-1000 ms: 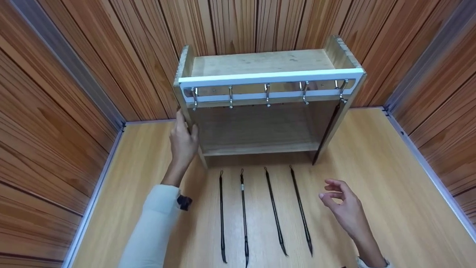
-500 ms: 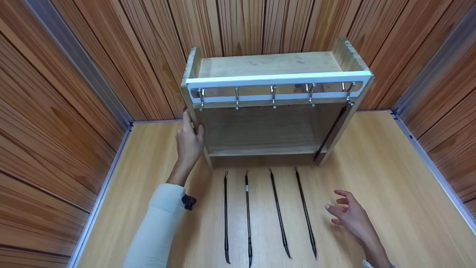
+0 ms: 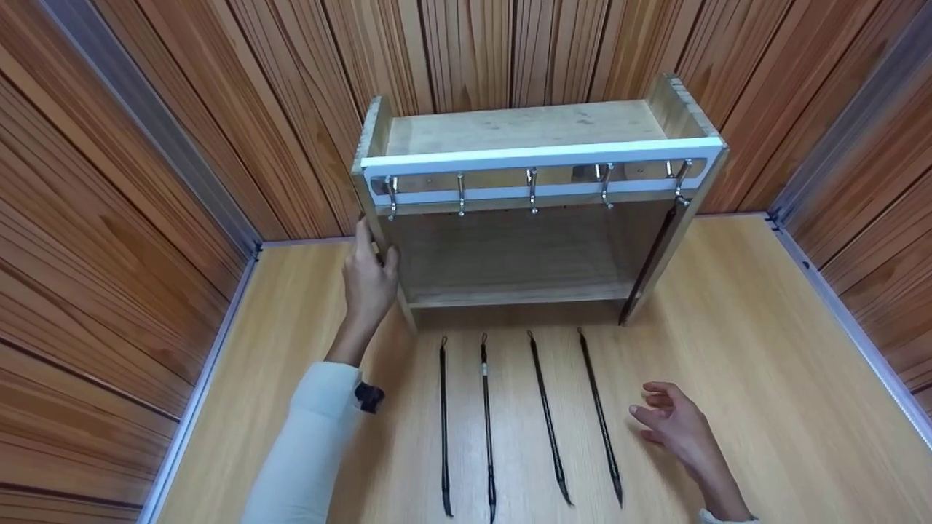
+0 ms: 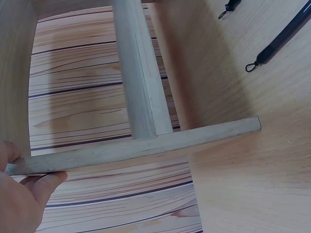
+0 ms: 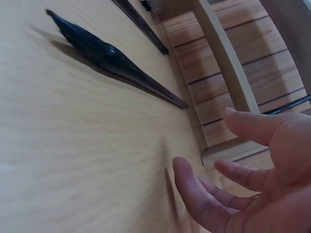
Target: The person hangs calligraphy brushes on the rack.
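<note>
My left hand [image 3: 370, 287] grips the left side panel of a wooden shelf [image 3: 524, 131]; in the left wrist view its thumb and fingers lie on either side of the panel's edge. Across the shelf's front runs a white rail [image 3: 539, 153] with several metal hooks. From the rightmost hook [image 3: 681, 180] a dark calligraphy brush [image 3: 650, 258] hangs along the right panel. My right hand [image 3: 684, 433] hovers over the table with loosely bent fingers and holds nothing. Nearest it lies a black calligraphy brush [image 3: 601, 418], bristles toward me.
Other brushes lie in a row to the left: one brush [image 3: 547, 411], a brush with a white band [image 3: 487, 418] and the leftmost brush [image 3: 445, 422]. Their loops point at the shelf. Wood-panelled walls [image 3: 109, 240] enclose the wooden table [image 3: 764, 327] on three sides.
My right hand has drawn back a little toward me, its fingers loosening. The hanging brush has swung slightly. My left hand stays on the shelf, and the head view has shifted slightly.
</note>
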Demonstrator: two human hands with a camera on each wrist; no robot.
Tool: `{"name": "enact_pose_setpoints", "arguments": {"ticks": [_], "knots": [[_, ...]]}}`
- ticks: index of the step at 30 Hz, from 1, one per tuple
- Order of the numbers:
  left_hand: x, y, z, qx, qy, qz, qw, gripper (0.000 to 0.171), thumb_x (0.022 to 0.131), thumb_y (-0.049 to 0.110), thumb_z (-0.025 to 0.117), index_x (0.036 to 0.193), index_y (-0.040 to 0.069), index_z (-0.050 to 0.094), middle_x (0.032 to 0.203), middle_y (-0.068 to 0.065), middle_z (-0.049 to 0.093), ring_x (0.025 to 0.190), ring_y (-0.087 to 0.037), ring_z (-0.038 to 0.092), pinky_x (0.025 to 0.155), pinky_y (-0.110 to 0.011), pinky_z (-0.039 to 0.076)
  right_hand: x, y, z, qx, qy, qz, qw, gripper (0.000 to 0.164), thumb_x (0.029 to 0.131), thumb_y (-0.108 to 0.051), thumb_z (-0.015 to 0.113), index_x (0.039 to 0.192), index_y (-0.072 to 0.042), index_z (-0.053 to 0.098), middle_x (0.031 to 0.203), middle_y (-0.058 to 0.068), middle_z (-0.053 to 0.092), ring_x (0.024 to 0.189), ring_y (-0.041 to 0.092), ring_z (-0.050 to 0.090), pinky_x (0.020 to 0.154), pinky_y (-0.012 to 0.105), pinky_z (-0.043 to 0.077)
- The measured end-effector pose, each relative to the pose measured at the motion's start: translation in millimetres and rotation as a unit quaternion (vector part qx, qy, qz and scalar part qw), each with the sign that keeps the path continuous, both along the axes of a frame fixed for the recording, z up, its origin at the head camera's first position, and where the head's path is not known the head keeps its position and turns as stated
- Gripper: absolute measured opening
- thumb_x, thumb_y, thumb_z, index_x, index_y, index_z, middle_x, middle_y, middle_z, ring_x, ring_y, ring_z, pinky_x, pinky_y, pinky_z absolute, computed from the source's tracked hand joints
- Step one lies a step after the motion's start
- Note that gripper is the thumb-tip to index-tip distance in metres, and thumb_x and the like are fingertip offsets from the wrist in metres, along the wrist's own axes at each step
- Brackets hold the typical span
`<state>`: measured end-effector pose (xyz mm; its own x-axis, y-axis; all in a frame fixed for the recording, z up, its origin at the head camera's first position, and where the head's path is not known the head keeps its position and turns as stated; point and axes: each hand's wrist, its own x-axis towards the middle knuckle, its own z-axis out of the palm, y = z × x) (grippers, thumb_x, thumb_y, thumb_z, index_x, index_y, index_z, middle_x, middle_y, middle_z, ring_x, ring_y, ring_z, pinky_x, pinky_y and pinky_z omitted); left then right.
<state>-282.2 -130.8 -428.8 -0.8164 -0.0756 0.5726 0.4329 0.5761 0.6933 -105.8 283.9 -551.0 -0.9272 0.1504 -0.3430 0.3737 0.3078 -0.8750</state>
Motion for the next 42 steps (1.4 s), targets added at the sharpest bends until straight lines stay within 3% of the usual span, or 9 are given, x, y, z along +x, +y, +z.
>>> {"name": "enact_pose_setpoints", "arguments": {"ticks": [8, 10, 15, 22, 28, 33, 42], "knots": [[2.6, -1.2, 0.3, 0.009, 0.003, 0.006, 0.9999, 0.049, 0.097, -0.003, 0.056, 0.144, -0.004, 0.041, 0.127, -0.028, 0.058, 0.108, -0.041, 0.064, 0.077, -0.04, 0.059, -4.4, -15.5, 1.5, 0.108, 0.025, 0.021, 0.994, 0.06, 0.091, -0.019, 0.074, 0.136, 0.008, 0.046, 0.126, 0.03, 0.054, 0.083, 0.022, 0.062, 0.058, 0.03, 0.053], [1.7, -0.4, 0.0, 0.005, 0.001, 0.005, 1.0, 0.049, 0.097, -0.003, 0.056, 0.144, -0.004, 0.041, 0.126, -0.027, 0.058, 0.105, -0.039, 0.066, 0.074, -0.038, 0.059, -4.7, -18.5, 0.9, 0.126, 0.025, 0.024, 0.991, 0.06, 0.09, -0.02, 0.074, 0.135, 0.009, 0.047, 0.125, 0.03, 0.055, 0.083, 0.023, 0.061, 0.058, 0.031, 0.052], [-1.0, 0.9, -0.2, -0.006, 0.011, 0.005, 0.9999, 0.049, 0.096, -0.005, 0.057, 0.142, -0.007, 0.042, 0.122, -0.029, 0.06, 0.089, -0.036, 0.069, 0.061, -0.039, 0.058, -5.0, -26.5, -3.7, 0.163, 0.038, 0.037, 0.985, 0.062, 0.089, -0.025, 0.075, 0.132, 0.011, 0.049, 0.122, 0.029, 0.056, 0.099, 0.033, 0.058, 0.076, 0.044, 0.05], [-0.3, 0.3, -0.2, -0.001, 0.002, 0.003, 1.0, 0.051, 0.096, -0.005, 0.057, 0.144, -0.005, 0.041, 0.126, -0.028, 0.059, 0.099, -0.039, 0.068, 0.068, -0.038, 0.06, -6.3, -36.3, -5.8, 0.162, 0.023, 0.018, 0.986, 0.07, 0.085, -0.029, 0.08, 0.133, 0.01, 0.047, 0.12, 0.028, 0.051, 0.104, 0.039, 0.053, 0.081, 0.048, 0.048], [-0.3, -0.2, -1.4, 0.006, 0.004, 0.004, 1.0, 0.05, 0.097, -0.004, 0.056, 0.144, -0.005, 0.041, 0.124, -0.028, 0.06, 0.097, -0.038, 0.069, 0.068, -0.036, 0.06, -7.6, -44.5, -6.8, 0.178, 0.029, 0.016, 0.983, 0.062, 0.083, -0.024, 0.082, 0.127, 0.009, 0.053, 0.11, 0.023, 0.056, 0.093, 0.032, 0.053, 0.07, 0.038, 0.045], [0.0, -1.1, -1.9, 0.011, 0.007, 0.007, 0.9999, 0.049, 0.096, -0.004, 0.057, 0.143, -0.006, 0.042, 0.123, -0.028, 0.061, 0.095, -0.038, 0.069, 0.066, -0.037, 0.059, -9.6, -47.6, -7.1, 0.191, 0.039, 0.023, 0.981, 0.054, 0.082, -0.021, 0.082, 0.119, 0.008, 0.056, 0.102, 0.018, 0.06, 0.091, 0.03, 0.057, 0.068, 0.038, 0.046], [-1.4, 1.4, -1.6, 0.005, 0.011, 0.008, 0.9999, 0.049, 0.096, -0.005, 0.057, 0.142, -0.006, 0.043, 0.123, -0.029, 0.06, 0.103, -0.04, 0.066, 0.071, -0.04, 0.06, -10.3, -54.1, -9.2, 0.182, 0.039, 0.031, 0.982, 0.045, 0.082, -0.017, 0.079, 0.114, 0.006, 0.058, 0.086, 0.006, 0.06, 0.069, 0.02, 0.054, 0.057, 0.032, 0.042]]}}
